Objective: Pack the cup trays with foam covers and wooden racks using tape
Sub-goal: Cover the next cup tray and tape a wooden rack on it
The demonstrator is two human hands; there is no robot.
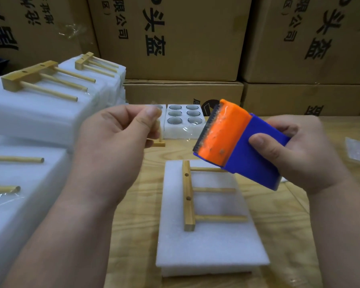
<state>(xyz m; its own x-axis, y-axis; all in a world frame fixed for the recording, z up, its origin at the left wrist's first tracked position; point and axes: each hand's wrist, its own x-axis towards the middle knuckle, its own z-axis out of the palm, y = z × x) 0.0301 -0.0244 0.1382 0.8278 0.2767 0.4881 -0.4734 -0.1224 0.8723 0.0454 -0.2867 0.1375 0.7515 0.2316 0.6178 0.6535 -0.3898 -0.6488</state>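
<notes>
The foam cover (212, 242) lies flat on the wooden table (137, 196) in the near middle, a wooden rack (190, 196) resting on top of it with its bar to the left and three pegs pointing right. Whatever sits beneath the cover is hidden. Both hands are raised above it, apart from it and from each other.

The right hand (299, 150) grips the blue body of the tape dispenser (239, 142), thumb across its face, the orange toothed end aimed far-left. The left hand (112, 138) has thumb and forefinger pinched together with the other fingers curled; it looks to be holding the free end of clear tape, though the tape itself is too faint to confirm.

The step appears to be drawing out a strip. To do it well, keep the strip taut and level, carry it across the rack's pegs and down both sides of the foam, then press before tearing on the teeth.

An open cup tray (183, 121) sits farther off, just beyond the hands; finished packs (40, 113) are stacked at left.
</notes>
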